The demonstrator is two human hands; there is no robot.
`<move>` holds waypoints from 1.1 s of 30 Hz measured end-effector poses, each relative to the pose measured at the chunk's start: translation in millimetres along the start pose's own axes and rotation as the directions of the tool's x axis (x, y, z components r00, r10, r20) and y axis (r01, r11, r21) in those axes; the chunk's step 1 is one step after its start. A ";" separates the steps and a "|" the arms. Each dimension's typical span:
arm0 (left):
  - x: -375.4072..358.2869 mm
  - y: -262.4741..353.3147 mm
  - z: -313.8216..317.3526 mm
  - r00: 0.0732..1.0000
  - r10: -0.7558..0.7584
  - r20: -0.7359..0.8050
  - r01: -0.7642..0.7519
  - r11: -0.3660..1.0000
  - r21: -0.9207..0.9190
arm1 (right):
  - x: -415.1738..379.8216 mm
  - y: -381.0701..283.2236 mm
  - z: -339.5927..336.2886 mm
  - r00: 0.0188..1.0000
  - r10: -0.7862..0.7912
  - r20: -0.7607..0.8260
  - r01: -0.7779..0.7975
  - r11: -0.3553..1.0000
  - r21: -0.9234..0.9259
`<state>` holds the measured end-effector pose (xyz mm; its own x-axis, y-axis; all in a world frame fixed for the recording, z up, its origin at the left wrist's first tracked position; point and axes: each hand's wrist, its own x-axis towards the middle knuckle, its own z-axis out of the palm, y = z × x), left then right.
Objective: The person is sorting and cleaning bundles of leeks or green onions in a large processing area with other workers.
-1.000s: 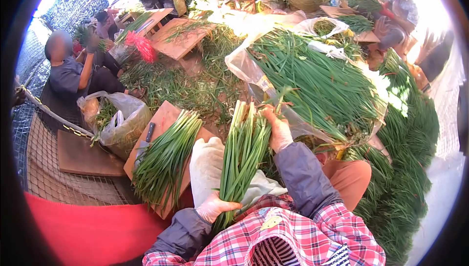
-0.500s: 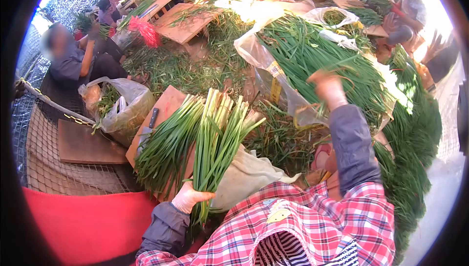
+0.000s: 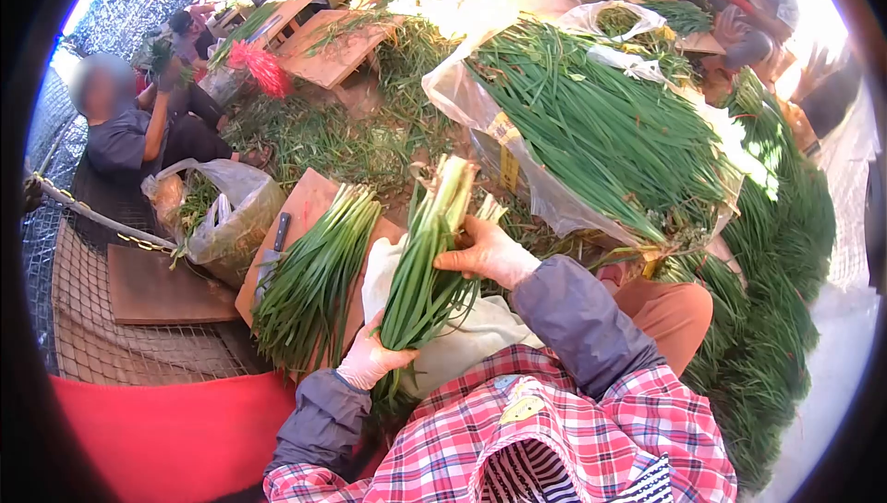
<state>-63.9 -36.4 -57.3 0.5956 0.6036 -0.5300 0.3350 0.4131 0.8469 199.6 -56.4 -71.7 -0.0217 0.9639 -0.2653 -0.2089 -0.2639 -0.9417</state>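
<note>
A bunch of garlic chives [image 3: 428, 249] is held up in front of me, pale stem ends upward. My left hand [image 3: 374, 352] is closed around its lower, leafy part. Higher up, near the pale stems, my right hand [image 3: 490, 252] grips the same bunch from the right side. Another pile of chives [image 3: 317, 281] lies just left of it on a wooden board [image 3: 305, 196]. On that board's left edge rests a knife [image 3: 275, 246], its blade partly under the leaves. White cloth [image 3: 494, 323] covers my lap beneath the hands.
A large open plastic bag of chives [image 3: 601, 124] lies ahead right, with a long heap [image 3: 776, 318] along my right. At left are a filled plastic bag [image 3: 226, 217], a brown board [image 3: 166, 286] and a seated person [image 3: 129, 133]. Leaf scraps [image 3: 333, 138] litter the ground.
My right hand has come back from the large bag of chives to the held bunch and closed on it. The bunch's stems are gathered more tightly.
</note>
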 end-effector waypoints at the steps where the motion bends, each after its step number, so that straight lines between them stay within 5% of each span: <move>1: -0.4 3.1 -1.8 1.000 -0.013 0.027 0.012 0.999 0.044 | -2.1 -1.1 2.8 0.999 0.030 -0.010 -0.030 0.999 -0.021; 4: -4.5 22.4 3.1 0.992 -0.076 0.101 0.074 0.997 0.023 | -6.3 -4.3 0.6 0.991 0.135 -0.019 -0.135 0.991 0.000; 5: -3.9 20.2 1.6 0.987 -0.097 0.126 0.097 0.995 0.005 | -9.0 -7.1 2.6 0.986 0.141 -0.088 -0.151 0.981 -0.125; 8: -2.5 15.3 -0.3 0.974 -0.138 0.182 0.148 0.988 -0.045 | -3.9 13.1 -5.5 0.980 0.173 -0.102 -0.172 0.985 0.020; 9: -2.6 18.5 3.7 0.974 -0.132 0.183 0.146 0.987 -0.063 | -4.9 12.6 -0.4 0.958 0.186 -0.217 -0.170 0.981 0.091; 13: -0.2 3.4 -2.0 0.962 -0.138 0.234 0.171 0.977 -0.126 | 12.3 43.5 -29.5 0.842 0.259 -0.473 0.021 0.861 0.508; 14: -3.8 3.3 -3.5 0.961 -0.156 0.231 0.189 0.973 -0.131 | 15.4 60.9 -60.3 0.852 0.158 -0.499 0.196 0.788 0.583; 17: -14.5 1.0 -12.5 0.962 -0.193 0.194 0.224 0.963 -0.149 | -4.8 47.0 -114.6 0.654 0.048 -0.755 0.327 0.882 0.339; 20: -18.5 -12.1 -29.0 0.954 -0.235 0.186 0.269 0.945 -0.185 | -22.9 54.9 -156.9 0.601 -0.017 -0.799 0.028 1.000 0.000; 21: -20.4 -11.7 -29.9 0.959 -0.223 0.175 0.255 0.948 -0.190 | -19.9 57.5 -154.6 0.757 -0.228 -0.613 -0.252 0.763 -0.595; 22: -23.1 -8.9 -29.8 0.963 -0.218 0.159 0.245 0.953 -0.177 | -26.2 63.0 -151.7 0.874 -0.098 -0.477 -0.385 0.462 -0.799; 23: -26.5 -3.7 -29.3 0.966 -0.213 0.146 0.236 0.958 -0.161 | -33.4 68.6 -148.3 0.948 0.037 -0.318 -0.320 0.107 -0.941; 24: -26.1 -0.9 -28.5 0.969 -0.205 0.135 0.224 0.963 -0.148 | -43.8 54.5 -130.0 0.930 0.004 -0.368 -0.366 0.119 -0.923; 26: -23.0 -10.5 -31.9 0.969 -0.209 0.132 0.227 0.965 -0.133 | -48.6 12.1 -97.5 0.889 -0.373 -0.266 -0.137 0.338 -0.931; 28: -19.1 -12.0 -29.7 0.972 -0.182 0.146 0.199 0.974 -0.111 | -34.7 -11.3 -63.5 0.927 -0.176 -0.330 -0.036 0.836 -0.547; 29: -17.3 -8.3 -25.5 0.965 -0.201 0.167 0.218 0.971 -0.094 | -27.8 -18.6 -47.2 0.967 -0.037 -0.251 -0.046 0.948 -0.315; 30: -16.8 -2.3 -18.8 0.969 -0.177 0.172 0.194 0.977 -0.087 | -22.7 -22.5 -32.0 0.988 0.077 -0.133 -0.087 0.994 -0.067; 33: -19.6 5.9 -8.1 0.972 -0.155 0.178 0.168 0.984 -0.058 | -3.7 2.1 -7.5 0.995 0.053 -0.082 -0.041 0.989 0.139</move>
<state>-79.5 -40.3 -42.2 0.6570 0.4008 -0.6385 0.3874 0.5470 0.7421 206.6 -60.8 -74.3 0.0476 0.9423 -0.3312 -0.3421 -0.2962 -0.8918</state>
